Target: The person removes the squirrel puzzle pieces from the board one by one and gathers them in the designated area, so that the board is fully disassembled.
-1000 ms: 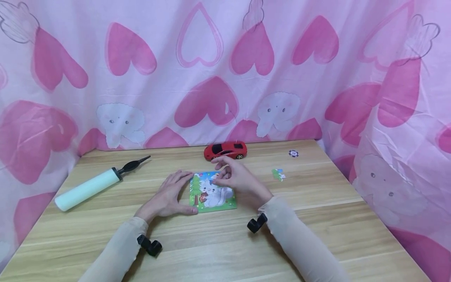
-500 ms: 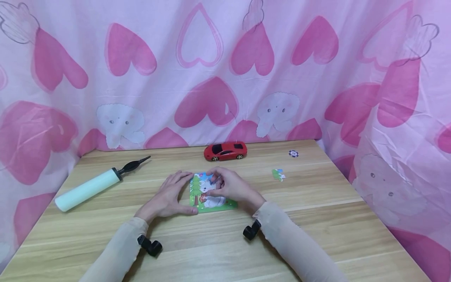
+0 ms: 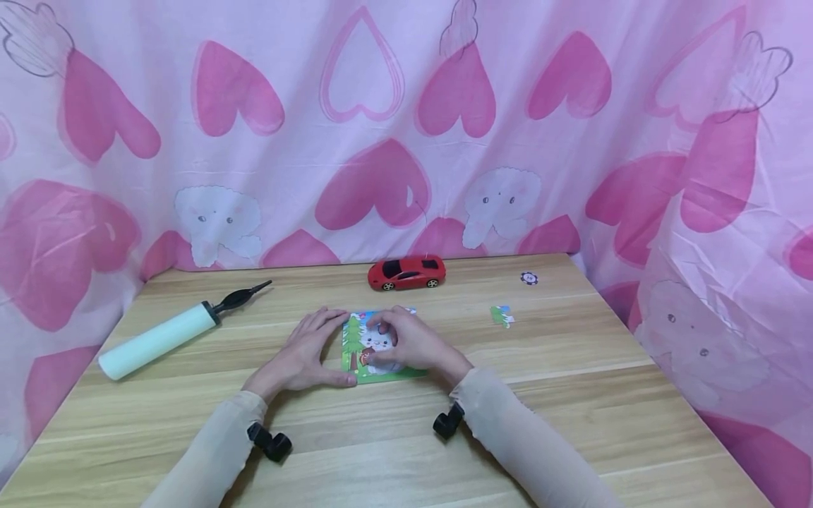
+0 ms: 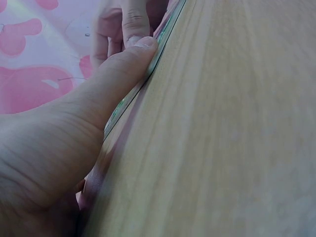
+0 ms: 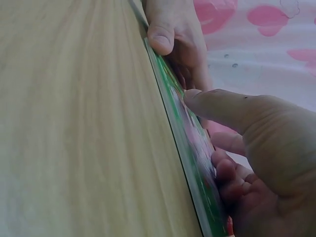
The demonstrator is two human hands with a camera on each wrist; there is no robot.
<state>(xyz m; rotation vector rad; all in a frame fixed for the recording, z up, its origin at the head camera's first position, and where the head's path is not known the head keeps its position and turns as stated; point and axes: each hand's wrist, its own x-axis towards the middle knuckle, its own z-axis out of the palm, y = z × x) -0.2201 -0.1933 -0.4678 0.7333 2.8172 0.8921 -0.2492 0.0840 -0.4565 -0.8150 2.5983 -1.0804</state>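
A small jigsaw puzzle (image 3: 356, 346) lies flat on the table, showing a white squirrel-like animal and green trees. My left hand (image 3: 301, 353) spans its left side, fingertips at the top corner and straight thumb at the bottom corner. Over the puzzle's right part is my right hand (image 3: 416, 342), its thumb and index finger apart on the picture. In the right wrist view, the right thumb (image 5: 217, 103) touches the puzzle's surface (image 5: 190, 140), while the other fingers are bent. No loose piece shows between thumb and index finger. The hand hides the puzzle's right side.
A loose puzzle piece (image 3: 502, 316) lies to the right, with a small dark-rimmed round disc (image 3: 529, 279) behind it. A red toy car (image 3: 406, 273) stands behind the puzzle. At the left lies a pale green hand pump (image 3: 159, 341). A pink heart-patterned curtain (image 3: 375, 183) encloses the table.
My right hand has come down and slightly left onto the puzzle, and its thumb and index finger have spread. The left hand stays at the left edge.
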